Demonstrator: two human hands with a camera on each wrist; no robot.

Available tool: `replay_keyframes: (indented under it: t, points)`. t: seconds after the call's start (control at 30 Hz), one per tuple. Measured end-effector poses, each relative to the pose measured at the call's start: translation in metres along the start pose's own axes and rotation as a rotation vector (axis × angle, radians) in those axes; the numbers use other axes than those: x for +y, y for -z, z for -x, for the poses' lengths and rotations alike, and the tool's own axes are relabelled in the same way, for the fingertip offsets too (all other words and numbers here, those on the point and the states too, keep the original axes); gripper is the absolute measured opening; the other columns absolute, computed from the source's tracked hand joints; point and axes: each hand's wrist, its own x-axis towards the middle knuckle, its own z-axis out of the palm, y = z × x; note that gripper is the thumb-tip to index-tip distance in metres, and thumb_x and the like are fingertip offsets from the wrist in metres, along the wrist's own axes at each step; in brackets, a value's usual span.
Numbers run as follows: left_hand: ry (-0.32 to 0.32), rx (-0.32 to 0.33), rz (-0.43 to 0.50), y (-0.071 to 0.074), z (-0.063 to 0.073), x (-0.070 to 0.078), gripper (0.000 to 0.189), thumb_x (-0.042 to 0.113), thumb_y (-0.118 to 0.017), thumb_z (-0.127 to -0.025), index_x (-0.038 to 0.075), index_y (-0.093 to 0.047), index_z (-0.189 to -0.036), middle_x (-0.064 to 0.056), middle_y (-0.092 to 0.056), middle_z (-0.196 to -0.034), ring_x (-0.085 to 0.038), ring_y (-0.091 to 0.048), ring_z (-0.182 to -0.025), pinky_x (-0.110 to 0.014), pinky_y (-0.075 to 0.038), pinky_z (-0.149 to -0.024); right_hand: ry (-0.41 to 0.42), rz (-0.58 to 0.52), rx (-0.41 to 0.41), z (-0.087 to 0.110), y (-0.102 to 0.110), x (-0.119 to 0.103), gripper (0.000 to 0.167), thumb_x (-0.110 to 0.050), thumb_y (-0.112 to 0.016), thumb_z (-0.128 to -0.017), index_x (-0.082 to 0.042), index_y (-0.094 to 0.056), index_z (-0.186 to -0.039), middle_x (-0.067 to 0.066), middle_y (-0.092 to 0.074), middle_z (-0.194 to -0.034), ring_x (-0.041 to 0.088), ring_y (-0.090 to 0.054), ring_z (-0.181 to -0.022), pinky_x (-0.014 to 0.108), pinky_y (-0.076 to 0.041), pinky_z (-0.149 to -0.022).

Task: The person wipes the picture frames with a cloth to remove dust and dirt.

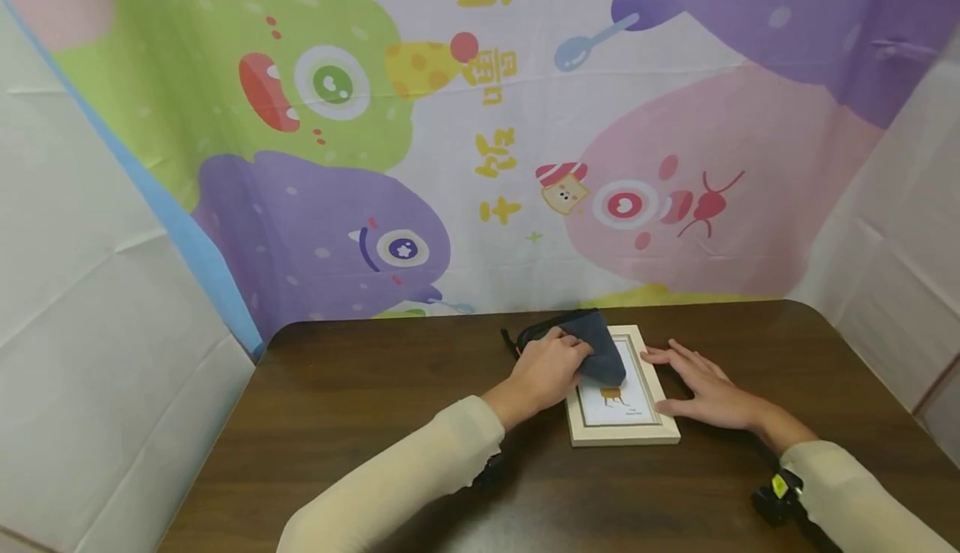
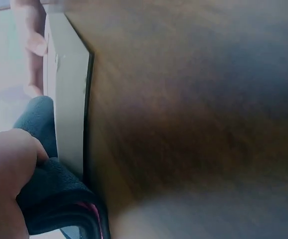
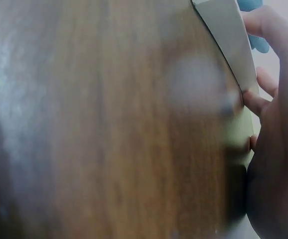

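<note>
A cream picture frame (image 1: 626, 435) lies flat on the dark wooden table, with a small brown drawing and print visible on its white picture. My left hand (image 1: 543, 371) grips a dark blue cloth (image 1: 602, 343) with curled fingers and holds it over the upper left part of the frame. In the left wrist view, the bunched cloth (image 2: 44, 186) has a black border with a thin pink line and lies against the frame's side (image 2: 70, 99). With fingers spread and fairly straight, my right hand (image 1: 708, 391) touches the frame's right side; the right wrist view has its fingertips along that edge (image 3: 228, 40).
Wood tabletop (image 1: 375, 395) extends to the left and right of the frame. Behind its far edge hangs a sheet printed with cartoon monsters (image 1: 330, 236). Pale panels (image 1: 97, 286) flank the table on both sides.
</note>
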Motion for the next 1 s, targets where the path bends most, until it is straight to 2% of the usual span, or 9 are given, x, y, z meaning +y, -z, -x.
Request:
replay_keyframes:
  t: [0.13,0.23,0.27,0.33,0.37,0.5,0.57,0.6,1.0]
  points:
    - [-0.012,-0.023,-0.041,0.021,0.01,0.009,0.042,0.039,-0.082,-0.103,0.033,-0.075,-0.145,0.01,-0.08,-0.144,-0.019,-0.07,-0.137,-0.041,-0.07,-0.086,0.013,0.005,0.004,0.0,0.0,0.0,0.076,-0.037,-0.085,-0.097,-0.016,-0.052,-0.162,0.025,-0.043,-0.178,0.067,-0.018,-0.166,0.089,-0.013,-0.122]
    - [-0.016,-0.027,-0.049,0.052,0.023,0.02,0.039,0.038,-0.082,-0.104,0.032,-0.076,-0.142,0.01,-0.081,-0.14,-0.018,-0.071,-0.136,-0.039,-0.07,-0.084,0.017,0.012,0.004,0.0,0.0,0.001,0.076,-0.037,-0.086,-0.096,-0.017,-0.052,-0.162,0.025,-0.043,-0.178,0.067,-0.018,-0.166,0.089,-0.013,-0.122]
    - [-0.028,-0.019,-0.033,0.046,0.024,0.017,0.039,0.038,-0.082,-0.103,0.035,-0.076,-0.142,0.013,-0.081,-0.139,-0.016,-0.072,-0.135,-0.038,-0.07,-0.083,0.017,0.013,0.003,0.0,0.0,0.001,0.076,-0.037,-0.086,-0.096,-0.017,-0.052,-0.162,0.025,-0.043,-0.178,0.067,-0.018,-0.166,0.089,-0.013,-0.122]
    - [-0.043,-0.022,-0.041,0.063,0.033,0.024,0.037,0.035,-0.081,-0.104,0.033,-0.078,-0.14,0.012,-0.082,-0.137,-0.016,-0.073,-0.133,-0.037,-0.07,-0.084,0.013,0.016,-0.001,0.0,0.0,0.001,0.077,-0.038,-0.086,-0.096,-0.017,-0.052,-0.162,0.025,-0.043,-0.178,0.066,-0.018,-0.166,0.089,-0.013,-0.122]
    - [-0.056,-0.016,-0.051,0.06,0.036,0.026,0.036,0.036,-0.079,-0.105,0.032,-0.078,-0.14,0.011,-0.083,-0.136,-0.015,-0.073,-0.132,-0.037,-0.07,-0.086,0.01,0.016,-0.002,0.0,0.0,0.002,0.077,-0.038,-0.086,-0.096,-0.017,-0.052,-0.162,0.025,-0.043,-0.178,0.066,-0.018,-0.166,0.089,-0.013,-0.122]
    - [-0.11,-0.007,-0.077,0.083,0.054,0.041,0.032,0.033,-0.078,-0.105,0.029,-0.08,-0.137,0.009,-0.084,-0.132,-0.014,-0.075,-0.127,-0.032,-0.07,-0.086,0.0,0.015,-0.005,-0.001,0.0,0.002,0.079,-0.039,-0.086,-0.096,-0.016,-0.051,-0.163,0.025,-0.043,-0.178,0.066,-0.017,-0.167,0.089,-0.013,-0.123]
    - [-0.139,0.01,-0.096,0.086,0.062,0.047,0.032,0.034,-0.077,-0.105,0.029,-0.081,-0.136,0.01,-0.085,-0.132,-0.013,-0.076,-0.126,-0.03,-0.069,-0.086,-0.002,0.017,-0.004,-0.002,0.001,0.001,0.079,-0.039,-0.086,-0.096,-0.016,-0.051,-0.163,0.025,-0.043,-0.178,0.066,-0.017,-0.167,0.089,-0.013,-0.123]
    - [-0.148,0.004,-0.102,0.097,0.068,0.053,0.031,0.032,-0.078,-0.104,0.029,-0.081,-0.135,0.01,-0.085,-0.131,-0.013,-0.077,-0.126,-0.029,-0.069,-0.086,-0.001,0.018,-0.003,-0.002,0.001,0.002,0.079,-0.039,-0.086,-0.096,-0.016,-0.051,-0.163,0.025,-0.043,-0.178,0.066,-0.017,-0.167,0.089,-0.013,-0.123]
    - [-0.273,0.008,-0.114,0.105,0.104,0.069,0.036,0.036,-0.081,-0.104,0.028,-0.079,-0.139,0.009,-0.082,-0.139,-0.012,-0.076,-0.129,-0.024,-0.068,-0.09,0.0,0.019,-0.001,-0.002,-0.001,0.003,0.08,-0.039,-0.086,-0.097,-0.015,-0.05,-0.164,0.026,-0.041,-0.179,0.067,-0.017,-0.166,0.09,-0.012,-0.123]
